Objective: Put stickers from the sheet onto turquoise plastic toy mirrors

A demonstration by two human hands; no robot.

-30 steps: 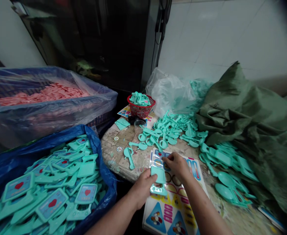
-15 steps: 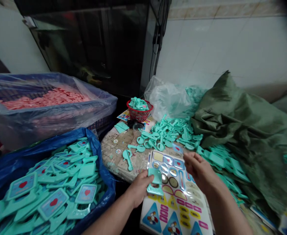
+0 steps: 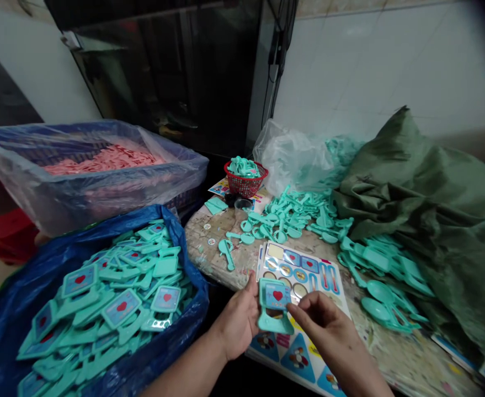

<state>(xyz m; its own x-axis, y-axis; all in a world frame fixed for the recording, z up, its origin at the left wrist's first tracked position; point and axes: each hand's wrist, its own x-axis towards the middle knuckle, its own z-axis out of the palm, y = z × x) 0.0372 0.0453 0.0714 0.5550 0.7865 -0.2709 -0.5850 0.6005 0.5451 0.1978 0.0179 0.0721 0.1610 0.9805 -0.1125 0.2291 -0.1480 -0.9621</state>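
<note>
The stained bench (image 3: 203,259) is carrying teal pieces (image 3: 300,212), a red basket (image 3: 245,186) and a sticker sheet (image 3: 314,266); green cloth (image 3: 424,187) is covering some pieces. The right hand (image 3: 331,322) is hiding part of the sheet, its grip standing narrow beside the heart sticker (image 3: 276,296); whether it is pinching, I cannot tell. The left hand (image 3: 240,311) is holding the teal frame (image 3: 276,324) over the sheet, panel pointing away, handle nearer the person, long axis running lengthwise.

- Blue lattice crate (image 3: 72,142), draped with clear plastic liner (image 3: 113,201), heaped with pink plastic pieces (image 3: 113,160)
- Dark aquarium (image 3: 151,77) behind it
- Black cables (image 3: 281,49) hanging against white tiled wall (image 3: 370,66)
- Red mesh basket (image 3: 245,186) of turquoise pieces (image 3: 242,165)
- Crumpled dark-green tarpaulin (image 3: 424,187), right
- Red object (image 3: 8,234) at far left, partly hidden
</note>
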